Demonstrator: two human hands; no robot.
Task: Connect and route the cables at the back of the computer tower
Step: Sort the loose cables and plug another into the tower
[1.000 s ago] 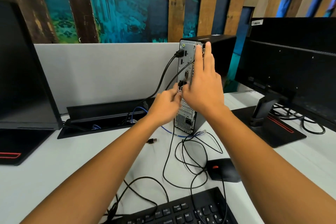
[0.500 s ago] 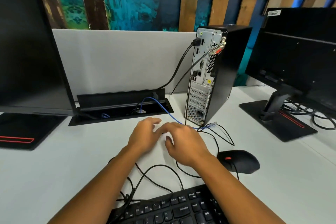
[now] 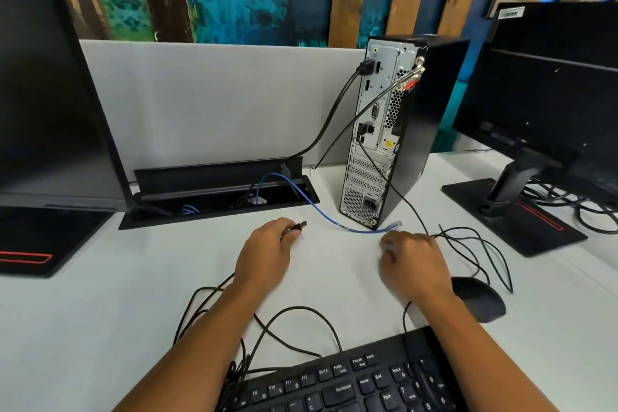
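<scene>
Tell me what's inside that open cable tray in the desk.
Inside the cable tray, a blue network cable comes out onto the desk, beside dark cables and a blue coil. Its raised lid hides the rest.

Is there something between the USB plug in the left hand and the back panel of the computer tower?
Nothing solid. The left hand holds the USB plug low over the desk. Between it and the tower's back panel lie only bare desk and the thin blue network cable, flat on the surface.

I see a smooth matt white desk [image 3: 100, 311]. The tower [image 3: 431, 117], right of centre, shows matt black sides and perforated bare-metal back.
</scene>
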